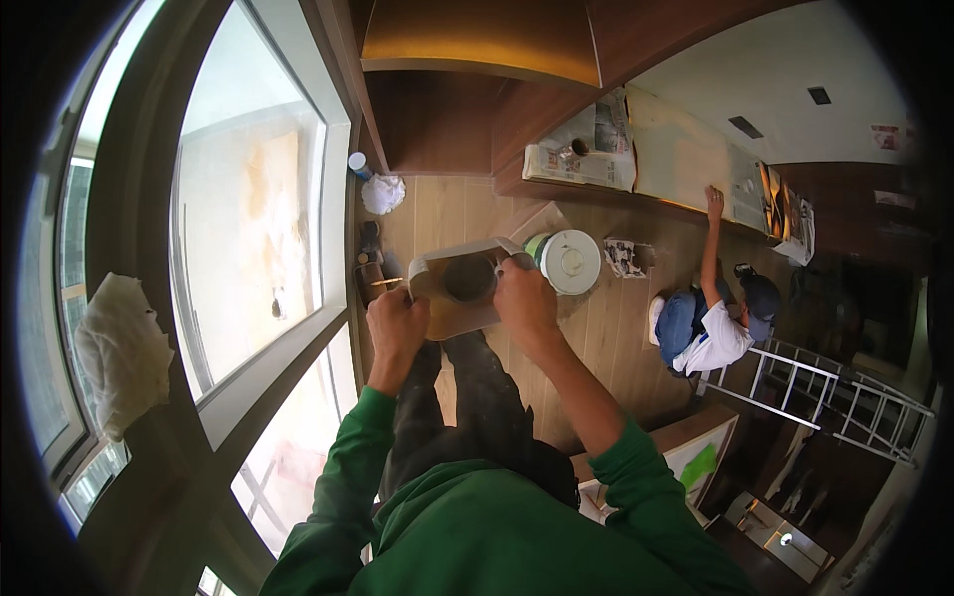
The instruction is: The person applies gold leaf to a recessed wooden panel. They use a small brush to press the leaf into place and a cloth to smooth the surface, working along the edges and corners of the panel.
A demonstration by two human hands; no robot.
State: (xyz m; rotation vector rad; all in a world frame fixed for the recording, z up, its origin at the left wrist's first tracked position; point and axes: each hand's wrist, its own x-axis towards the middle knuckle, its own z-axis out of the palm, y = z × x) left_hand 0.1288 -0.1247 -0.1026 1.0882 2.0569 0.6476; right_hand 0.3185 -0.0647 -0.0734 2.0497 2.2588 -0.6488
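Observation:
Between my two hands is a brownish, partly see-through piece [433, 310] with a pale curved band along its far edge. A dark round patch shows in its middle; its exact kind I cannot make out. My left hand [399, 323] grips its left edge with closed fingers. On the other side my right hand [524, 300] is closed round the right edge. A white lidded bucket [572, 262] with a green side stands on the floor just beyond my right hand. By my left hand a thin light stick [387, 281] juts out near small dark containers [369, 243].
Windows [248, 209] line my left, with a white cloth [121, 348] hanging there. A crumpled white cloth [383, 194] lies by the wall. At right a person [717, 323] crouches, one hand on a newspaper-covered ledge [686, 149], beside a metal ladder [835, 392].

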